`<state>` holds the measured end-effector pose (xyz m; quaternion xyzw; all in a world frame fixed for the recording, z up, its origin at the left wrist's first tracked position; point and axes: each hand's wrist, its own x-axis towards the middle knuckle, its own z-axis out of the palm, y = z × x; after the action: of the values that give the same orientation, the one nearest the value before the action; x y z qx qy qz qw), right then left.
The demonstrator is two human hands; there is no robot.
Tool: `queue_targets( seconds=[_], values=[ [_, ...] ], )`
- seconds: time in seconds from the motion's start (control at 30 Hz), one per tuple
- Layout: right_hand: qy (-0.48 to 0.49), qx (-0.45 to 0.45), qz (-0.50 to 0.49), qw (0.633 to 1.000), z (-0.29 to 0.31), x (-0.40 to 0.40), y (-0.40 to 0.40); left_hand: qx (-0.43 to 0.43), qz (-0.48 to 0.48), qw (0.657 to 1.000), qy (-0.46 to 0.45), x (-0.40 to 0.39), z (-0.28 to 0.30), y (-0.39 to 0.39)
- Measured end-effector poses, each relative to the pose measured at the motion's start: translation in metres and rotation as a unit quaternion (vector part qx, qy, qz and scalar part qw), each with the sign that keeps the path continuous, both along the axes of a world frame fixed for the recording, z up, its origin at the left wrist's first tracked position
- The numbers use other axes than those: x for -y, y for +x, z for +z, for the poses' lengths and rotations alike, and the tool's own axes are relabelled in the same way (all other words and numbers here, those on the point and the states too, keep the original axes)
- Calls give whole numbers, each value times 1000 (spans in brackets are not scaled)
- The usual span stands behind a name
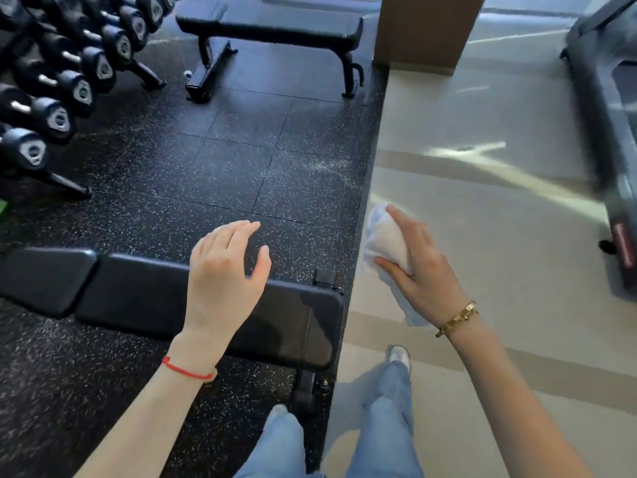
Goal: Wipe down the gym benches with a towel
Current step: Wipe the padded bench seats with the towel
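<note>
A black rubber tile floor (206, 167), flecked with pale specks and split by thin seams, is covering the left half of the room, and it is meeting a smooth, glossy beige floor (482, 236) with darker tan bands along a straight edge running up the middle. Daylight is glaring in streaks across the beige side. A rack of black hex-ended dumbbells with chrome handles (58, 91) is filling the upper left, a brown square pillar (424, 29) is standing at the top, and the grey base of a treadmill (606, 139) is showing blurred at the right edge.

A long black padded bench with rounded corners and a matte vinyl skin (138, 298) is lying crosswise in the foreground on the rubber tiles, made of two cushions with a narrow gap between them. A second flat black bench on a black steel frame (275, 25) is sitting well apart at the top.

The left hand (224, 277), with a red string bracelet (186, 369) at the wrist, is hovering over the near bench with fingers spread and nothing in it. The right hand (420, 267), wearing a gold chain bracelet (456, 317), is gripping a crumpled white towel (384, 243) out over the beige floor, just beside the bench's end. Legs in light blue jeans (389, 426) are showing below.
</note>
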<state>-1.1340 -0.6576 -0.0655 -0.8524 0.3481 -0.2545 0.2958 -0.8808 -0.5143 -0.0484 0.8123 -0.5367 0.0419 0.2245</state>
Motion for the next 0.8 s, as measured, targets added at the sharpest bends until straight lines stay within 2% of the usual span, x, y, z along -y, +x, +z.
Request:
queue_targets(
  seconds=[0.23,0.4,0.6,0.8],
  values=[
    [2,-8,125,992,24,95,-35,-35,150,988,-9,43,11,-59],
    [18,-15,193,981,27,141,-29,-51,227,973,-5,65,11,-80],
    [36,-29,280,959,18,189,22,-62,302,951,-7,88,4,-77],
    [27,-42,371,927,7,238,119,-57,378,924,-28,116,-11,-35]
  ],
)
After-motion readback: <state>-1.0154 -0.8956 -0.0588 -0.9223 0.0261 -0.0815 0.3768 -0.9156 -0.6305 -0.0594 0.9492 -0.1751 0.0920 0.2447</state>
